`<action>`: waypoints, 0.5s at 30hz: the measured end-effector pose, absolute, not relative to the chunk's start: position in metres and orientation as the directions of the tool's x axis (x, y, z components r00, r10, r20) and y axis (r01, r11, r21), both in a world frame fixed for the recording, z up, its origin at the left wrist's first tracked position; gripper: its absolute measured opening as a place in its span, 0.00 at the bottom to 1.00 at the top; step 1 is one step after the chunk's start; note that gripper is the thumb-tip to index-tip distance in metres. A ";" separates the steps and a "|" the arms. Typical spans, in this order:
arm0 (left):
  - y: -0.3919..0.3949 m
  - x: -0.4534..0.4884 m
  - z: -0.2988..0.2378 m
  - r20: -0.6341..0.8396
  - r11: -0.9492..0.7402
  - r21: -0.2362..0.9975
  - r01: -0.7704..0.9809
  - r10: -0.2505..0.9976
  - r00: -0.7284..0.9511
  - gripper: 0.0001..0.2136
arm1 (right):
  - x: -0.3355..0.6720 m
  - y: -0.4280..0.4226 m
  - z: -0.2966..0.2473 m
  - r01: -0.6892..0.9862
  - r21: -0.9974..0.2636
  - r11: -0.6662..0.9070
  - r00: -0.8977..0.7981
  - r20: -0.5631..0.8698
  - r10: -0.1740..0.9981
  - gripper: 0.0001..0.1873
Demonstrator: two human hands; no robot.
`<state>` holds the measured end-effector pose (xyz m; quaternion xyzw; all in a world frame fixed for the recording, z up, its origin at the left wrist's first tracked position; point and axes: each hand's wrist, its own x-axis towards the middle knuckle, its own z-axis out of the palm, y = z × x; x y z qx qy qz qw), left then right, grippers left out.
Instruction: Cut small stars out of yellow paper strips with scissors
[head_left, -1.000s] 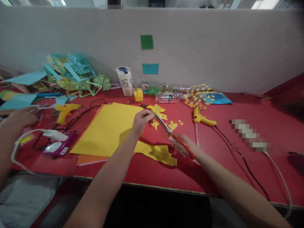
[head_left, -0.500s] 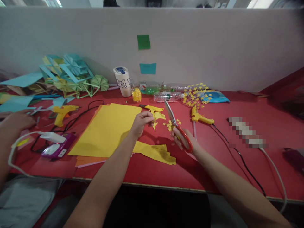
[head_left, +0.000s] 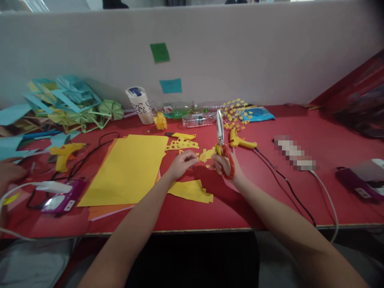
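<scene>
My left hand (head_left: 182, 165) has its thumb and fingers pinched together beside small yellow paper stars (head_left: 204, 158); whatever is between the fingertips is too small to make out. In my right hand (head_left: 222, 163) are red-handled scissors (head_left: 220, 128), blades pointing up and away from me. A yellow paper piece lies by the right fingertips; whether they touch it I cannot tell. Beyond my left hand is a yellow strip with star-shaped holes (head_left: 183, 144), near a yellow utility knife (head_left: 183, 136). Plain yellow strips (head_left: 192, 191) lie below the hands.
Left of my hands is a stack of yellow sheets (head_left: 126, 168). A yellow glue gun (head_left: 244, 143) with a black cord lies to the right. Behind are bottles (head_left: 199, 119), a white tumbler (head_left: 140, 106) and a star cluster (head_left: 237, 112). Another person's hand (head_left: 12, 174) is at far left.
My view has swung right. The scissors have turned more upright, and my hands have come closer together. The yellow strip with star holes now shows near the knife.
</scene>
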<state>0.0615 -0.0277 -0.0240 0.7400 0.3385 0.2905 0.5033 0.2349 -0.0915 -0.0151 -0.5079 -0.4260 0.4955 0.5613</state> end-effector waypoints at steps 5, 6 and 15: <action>-0.028 0.072 -0.026 0.058 -0.599 0.497 0.628 0.744 0.665 0.11 | 0.243 -0.086 -0.014 -0.142 -0.988 0.055 0.241 0.019 0.970 0.22; -0.030 0.076 -0.027 0.028 -0.634 0.409 0.657 0.728 0.685 0.12 | 0.243 -0.086 -0.014 -0.148 -0.988 0.052 0.241 0.015 0.970 0.22; -0.034 0.098 -0.018 -0.109 -0.661 0.183 0.728 0.722 0.683 0.12 | 0.239 -0.088 -0.025 -0.162 -0.987 0.024 0.173 -0.005 0.985 0.20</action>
